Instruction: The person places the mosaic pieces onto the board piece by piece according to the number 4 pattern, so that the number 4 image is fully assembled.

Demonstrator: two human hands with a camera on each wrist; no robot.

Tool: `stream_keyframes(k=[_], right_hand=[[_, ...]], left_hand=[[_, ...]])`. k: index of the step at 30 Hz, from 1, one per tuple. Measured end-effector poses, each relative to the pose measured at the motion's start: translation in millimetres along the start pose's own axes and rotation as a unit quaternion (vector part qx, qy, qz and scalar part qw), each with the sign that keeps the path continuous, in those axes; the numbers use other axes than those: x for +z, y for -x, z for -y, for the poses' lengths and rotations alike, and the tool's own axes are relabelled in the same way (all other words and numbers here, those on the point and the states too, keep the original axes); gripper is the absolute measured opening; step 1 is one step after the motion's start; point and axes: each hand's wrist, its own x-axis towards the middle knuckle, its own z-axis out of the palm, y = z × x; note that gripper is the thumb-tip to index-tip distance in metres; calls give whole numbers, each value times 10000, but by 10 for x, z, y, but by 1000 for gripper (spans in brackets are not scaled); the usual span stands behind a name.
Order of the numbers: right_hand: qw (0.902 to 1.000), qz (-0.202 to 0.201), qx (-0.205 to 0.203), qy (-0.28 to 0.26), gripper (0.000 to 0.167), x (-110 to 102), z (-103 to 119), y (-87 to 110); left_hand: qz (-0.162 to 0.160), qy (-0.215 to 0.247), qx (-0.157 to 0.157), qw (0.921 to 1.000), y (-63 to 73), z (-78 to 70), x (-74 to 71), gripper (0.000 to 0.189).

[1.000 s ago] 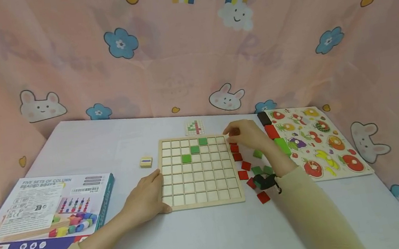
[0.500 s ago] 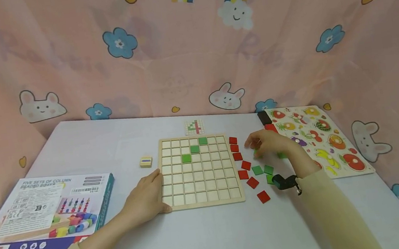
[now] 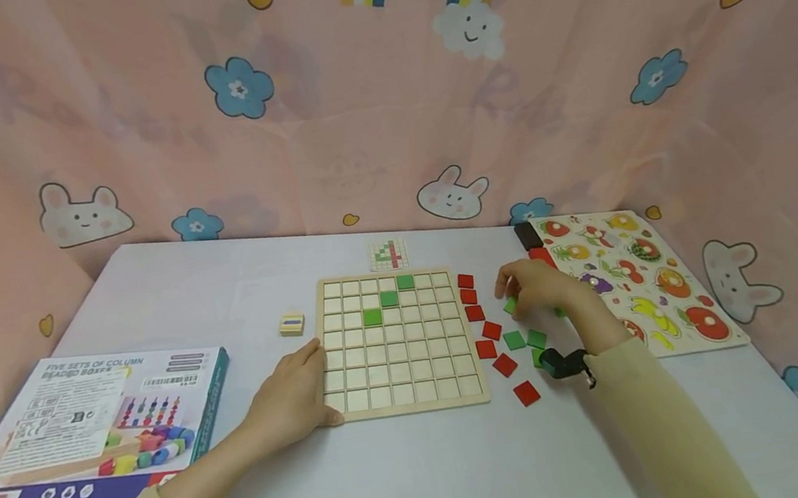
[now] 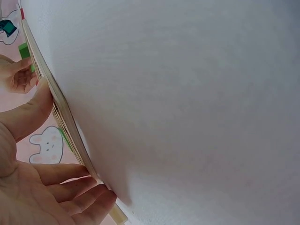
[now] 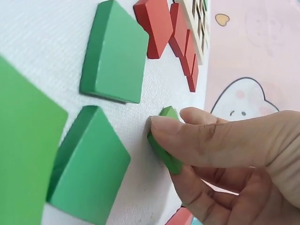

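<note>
7 red tiles (image 3: pixel 491 330) nr board (image 3: pixel 398 353); RH (image 3: pixel 536 288) pinches grn tile (image 5: pixel 162 153), LH (image 3: pixel 291 393) splayed, touching board.

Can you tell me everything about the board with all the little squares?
The board is squarish and looks like pale wood, with a plain rim and thin lines making rows of little squares. It lies flat on the white table. Three green tiles sit in it, stepping diagonally toward the far edge; the other squares have no tile. The left hand touches its left edge, and red tiles lie along its right.
</note>
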Motion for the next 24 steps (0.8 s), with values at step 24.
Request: stream_keyframes(k=[24], right_hand=[[9755, -1110, -1675, -892, 20, 395, 1074, -290]], left_hand=[[2, -28, 10, 10000, -9, 10, 5, 91]])
